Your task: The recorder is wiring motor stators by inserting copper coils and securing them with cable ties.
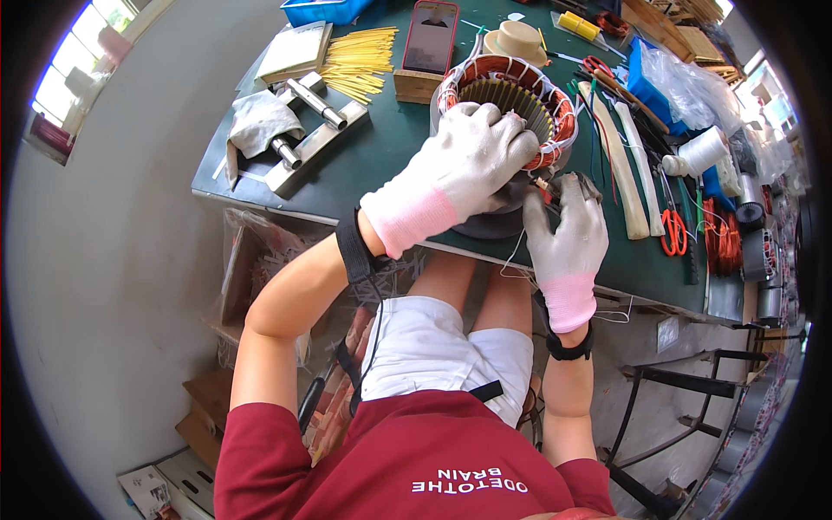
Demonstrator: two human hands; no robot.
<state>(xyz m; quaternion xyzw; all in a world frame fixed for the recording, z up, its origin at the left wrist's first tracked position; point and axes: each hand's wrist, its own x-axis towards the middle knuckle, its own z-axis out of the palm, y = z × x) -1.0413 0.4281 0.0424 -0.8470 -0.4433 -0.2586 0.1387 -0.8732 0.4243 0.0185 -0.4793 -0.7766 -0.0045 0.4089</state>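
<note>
A motor stator [568,130] stands near the table's front edge, its copper windings bound with white cord around a ring of yellow slot liners. My left hand [485,143], in a white glove with a pink cuff, is closed over the stator's near rim, fingers curled inward and partly hidden. At the lower right side of the stator, my gloved right hand [568,221] has its thumb and fingers drawn together. A small pale and reddish end [542,185] shows beside its fingertips; what they hold is unclear. Thin white cord [517,251] hangs beside this hand.
Behind the stator are a phone [430,36] on a wooden block [416,87] and yellow strips [360,61]. Metal fixture [321,147] stands left. To the right lie pale flat sticks [620,165], orange-handled scissors [672,232], a white cord spool [702,152] and copper wire [724,247].
</note>
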